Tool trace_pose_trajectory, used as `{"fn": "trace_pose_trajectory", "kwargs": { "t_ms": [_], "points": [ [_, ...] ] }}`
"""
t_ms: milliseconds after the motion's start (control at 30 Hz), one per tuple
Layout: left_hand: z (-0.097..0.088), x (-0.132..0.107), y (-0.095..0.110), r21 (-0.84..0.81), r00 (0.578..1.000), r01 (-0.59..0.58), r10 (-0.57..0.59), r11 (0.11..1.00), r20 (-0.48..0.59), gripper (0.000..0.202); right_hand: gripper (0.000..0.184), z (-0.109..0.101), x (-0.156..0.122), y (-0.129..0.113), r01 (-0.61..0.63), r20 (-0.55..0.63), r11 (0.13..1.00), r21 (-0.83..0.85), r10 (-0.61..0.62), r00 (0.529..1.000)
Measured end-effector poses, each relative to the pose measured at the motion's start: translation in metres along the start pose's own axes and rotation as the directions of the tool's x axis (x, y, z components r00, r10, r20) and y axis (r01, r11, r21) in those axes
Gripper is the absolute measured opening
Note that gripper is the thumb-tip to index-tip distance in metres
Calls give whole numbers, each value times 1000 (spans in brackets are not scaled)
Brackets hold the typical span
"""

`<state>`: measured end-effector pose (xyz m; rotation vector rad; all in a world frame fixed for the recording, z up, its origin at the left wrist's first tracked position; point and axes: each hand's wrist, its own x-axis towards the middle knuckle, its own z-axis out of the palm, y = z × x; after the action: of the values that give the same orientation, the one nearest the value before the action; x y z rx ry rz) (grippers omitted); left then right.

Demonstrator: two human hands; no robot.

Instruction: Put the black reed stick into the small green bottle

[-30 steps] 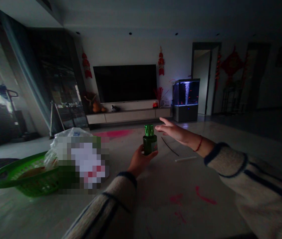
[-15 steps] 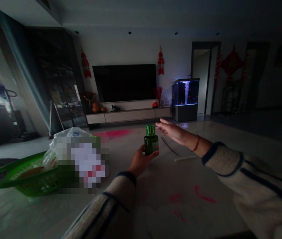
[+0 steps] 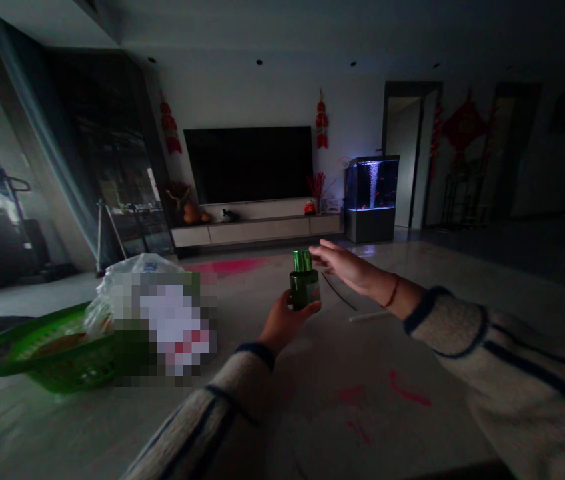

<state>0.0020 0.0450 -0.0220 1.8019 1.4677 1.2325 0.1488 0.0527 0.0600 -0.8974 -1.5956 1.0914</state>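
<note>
A small dark green bottle [image 3: 304, 288] with a shiny green cap [image 3: 302, 261] stands upright in the middle of the view. My left hand [image 3: 287, 320] is wrapped around its lower part, thumb across the front. Just right of the cap is my right hand [image 3: 345, 265], fingers stretched out and pointing left. Its fingertips are close beside the cap; whether they touch it I cannot tell. Nothing shows in the right hand.
A green plastic basket [image 3: 57, 380] stands at the left, with a clear plastic bag [image 3: 127, 273] and a blurred-out item beside it. Beyond the bottle lie a thin dark strip [image 3: 338, 292] and a pale stick [image 3: 370, 316]. Pink stains [image 3: 410, 392] mark the tabletop.
Hardly anything differs. The bottle sits very slightly further right, closer to my right fingertips, and the room has shifted a little with my head.
</note>
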Motion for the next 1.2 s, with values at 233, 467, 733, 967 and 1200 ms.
{"fn": "trace_pose_trajectory", "kwargs": {
  "t_ms": [233,467,733,967,1200],
  "points": [
    [-9,1,4,36,991,89,-84,995,-103,52,50,3,-4,-5,20,17,998,59,-21,1000],
    [2,-5,6,13,999,41,-41,999,8,52,47,-2,10,11,7,-84,1000,8,-7,996],
    [-1,-2,1,7,996,83,-83,996,12,49,37,0,6,6,-26,-16,1000,11,26,1000],
    [4,0,-5,-68,991,18,-9,998,133,54,45,-4,11,11,79,-116,993,-87,-88,989],
    [4,4,-21,-48,988,10,-3,999,153,56,34,-17,20,20,139,146,974,-178,-113,983]
  ]
}}
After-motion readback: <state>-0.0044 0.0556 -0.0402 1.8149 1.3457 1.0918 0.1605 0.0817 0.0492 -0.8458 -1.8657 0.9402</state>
